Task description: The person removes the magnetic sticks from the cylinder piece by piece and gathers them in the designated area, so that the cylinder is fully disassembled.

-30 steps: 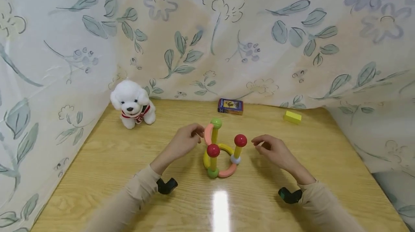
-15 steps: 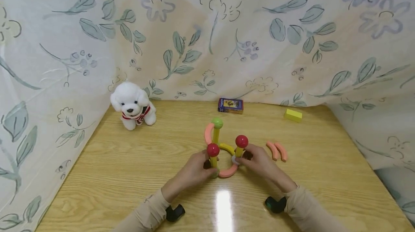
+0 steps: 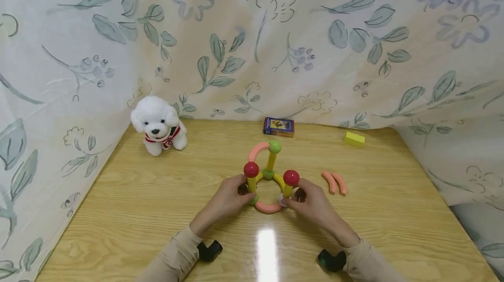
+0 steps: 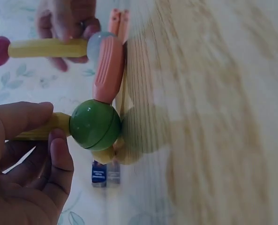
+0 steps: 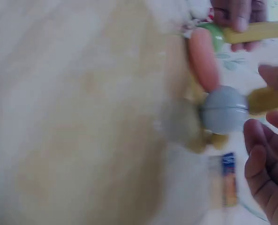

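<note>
The toy frame [image 3: 267,208], a ring of curved sticks with three yellow posts, sits at the centre of the head view on the wooden table [image 3: 177,212]. The left hand [image 3: 228,196] has thumb and finger pinched on the left post [image 4: 59,120], just above its green ball [image 4: 95,124]; the right hand [image 3: 315,201] is clamped on the right post [image 5: 260,101] by the grey-white ball [image 5: 225,110] (blurred, that one). I'd judge this step as steadying or adjusting the frame, and the next move would call for even, gentle pressure so no joint parts. Two loose pink sticks [image 3: 328,182] lie right of centre; a plush dog [image 3: 157,120] sits at the upper left, a small box [image 3: 278,127] at upper centre, a yellow block [image 3: 354,139] farther right.
</note>
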The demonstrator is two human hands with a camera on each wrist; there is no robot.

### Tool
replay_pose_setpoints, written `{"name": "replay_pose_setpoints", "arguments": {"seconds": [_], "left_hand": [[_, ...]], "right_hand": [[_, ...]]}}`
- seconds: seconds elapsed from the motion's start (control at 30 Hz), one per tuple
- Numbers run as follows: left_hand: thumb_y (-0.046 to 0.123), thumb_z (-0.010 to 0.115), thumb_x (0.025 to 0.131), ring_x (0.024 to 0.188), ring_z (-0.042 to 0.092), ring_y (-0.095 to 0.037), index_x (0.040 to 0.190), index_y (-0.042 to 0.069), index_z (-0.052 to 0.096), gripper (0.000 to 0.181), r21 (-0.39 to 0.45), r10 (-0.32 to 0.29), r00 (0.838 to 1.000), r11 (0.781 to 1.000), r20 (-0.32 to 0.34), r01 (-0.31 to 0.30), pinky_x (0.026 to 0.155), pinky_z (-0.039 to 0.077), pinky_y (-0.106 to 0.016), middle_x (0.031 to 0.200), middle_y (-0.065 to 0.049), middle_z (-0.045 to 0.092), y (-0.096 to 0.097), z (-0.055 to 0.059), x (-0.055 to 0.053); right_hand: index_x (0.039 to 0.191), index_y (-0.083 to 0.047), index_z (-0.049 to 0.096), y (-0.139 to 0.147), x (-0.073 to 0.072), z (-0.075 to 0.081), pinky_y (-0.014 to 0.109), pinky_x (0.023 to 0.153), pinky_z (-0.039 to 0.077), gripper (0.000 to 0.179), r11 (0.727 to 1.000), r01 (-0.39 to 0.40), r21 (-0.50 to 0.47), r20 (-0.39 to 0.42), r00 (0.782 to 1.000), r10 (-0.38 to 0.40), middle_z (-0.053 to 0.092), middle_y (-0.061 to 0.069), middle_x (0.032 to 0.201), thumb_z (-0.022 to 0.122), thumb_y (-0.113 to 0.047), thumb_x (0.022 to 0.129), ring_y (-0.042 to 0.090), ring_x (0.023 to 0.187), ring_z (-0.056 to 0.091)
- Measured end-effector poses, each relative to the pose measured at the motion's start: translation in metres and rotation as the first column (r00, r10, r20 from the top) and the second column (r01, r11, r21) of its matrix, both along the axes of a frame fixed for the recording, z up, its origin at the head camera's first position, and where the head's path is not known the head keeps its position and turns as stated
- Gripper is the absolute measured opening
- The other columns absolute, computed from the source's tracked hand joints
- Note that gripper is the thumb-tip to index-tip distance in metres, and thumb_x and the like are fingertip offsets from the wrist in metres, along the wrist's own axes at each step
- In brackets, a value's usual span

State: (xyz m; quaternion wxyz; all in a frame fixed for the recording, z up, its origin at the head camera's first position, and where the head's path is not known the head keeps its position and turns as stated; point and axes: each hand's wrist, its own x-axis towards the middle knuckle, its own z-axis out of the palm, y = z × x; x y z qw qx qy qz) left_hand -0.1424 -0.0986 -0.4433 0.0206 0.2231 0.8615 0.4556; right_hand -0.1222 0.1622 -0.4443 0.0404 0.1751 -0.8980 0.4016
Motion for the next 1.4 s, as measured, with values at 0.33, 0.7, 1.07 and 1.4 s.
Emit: {"name": "replay_pose_setpoints", "arguments": {"seconds": [0.33, 0.7, 1.07, 1.4], "left_hand": [[0.007, 0.073, 0.084, 0.076, 0.058, -0.011, 0.101, 0.004, 0.066, 0.019, -0.004, -0.023, 1.0, 1.0, 0.013, 0.023, 0.066, 0.048, -0.02, 0.087, -0.006, 0.066, -0.001, 0.004, 0.0], [0.009, 0.073, 0.085, 0.077, 0.06, -0.012, 0.099, 0.006, 0.066, 0.015, 0.0, -0.011, 1.0, 1.0, 0.018, 0.011, 0.068, 0.049, -0.02, 0.089, -0.005, 0.068, -0.003, 0.003, 0.001], [0.009, 0.072, 0.086, 0.077, 0.059, -0.012, 0.099, 0.007, 0.065, 0.015, -0.008, 0.0, 1.0, 1.0, 0.021, 0.0, 0.068, 0.049, -0.02, 0.088, -0.003, 0.067, -0.003, 0.004, 0.0], [0.009, 0.073, 0.085, 0.077, 0.059, -0.011, 0.101, 0.006, 0.065, 0.017, -0.007, 0.005, 1.0, 1.0, 0.03, -0.005, 0.068, 0.049, -0.02, 0.087, -0.005, 0.067, 0.0, 0.002, 0.0]], "right_hand": [[0.144, -0.019, 0.047, 0.008, 0.004, 0.051, 0.027, 0.059, 0.052, 0.06, 0.939, -0.055, -0.34, 0.223, 0.965, 0.137, 0.057, 0.011, 0.13, 0.072, -0.02, 0.089, 0.019, 0.075, 0.066], [0.133, 0.002, 0.052, -0.001, 0.001, 0.05, 0.035, 0.073, 0.06, 0.044, 0.881, -0.094, -0.463, 0.246, 0.942, 0.229, 0.06, 0.031, 0.119, 0.064, -0.013, 0.094, 0.014, 0.082, 0.072], [0.131, 0.001, 0.049, -0.003, -0.001, 0.054, 0.037, 0.066, 0.06, 0.038, 0.876, -0.16, -0.455, 0.168, 0.951, 0.26, 0.064, 0.031, 0.111, 0.059, -0.01, 0.096, 0.015, 0.076, 0.072], [0.13, -0.007, 0.058, 0.021, -0.056, 0.066, 0.027, 0.056, 0.05, 0.043, 0.987, 0.105, -0.124, 0.095, 0.991, -0.093, 0.059, 0.015, 0.113, 0.065, -0.03, 0.094, 0.016, 0.07, 0.06]]}}
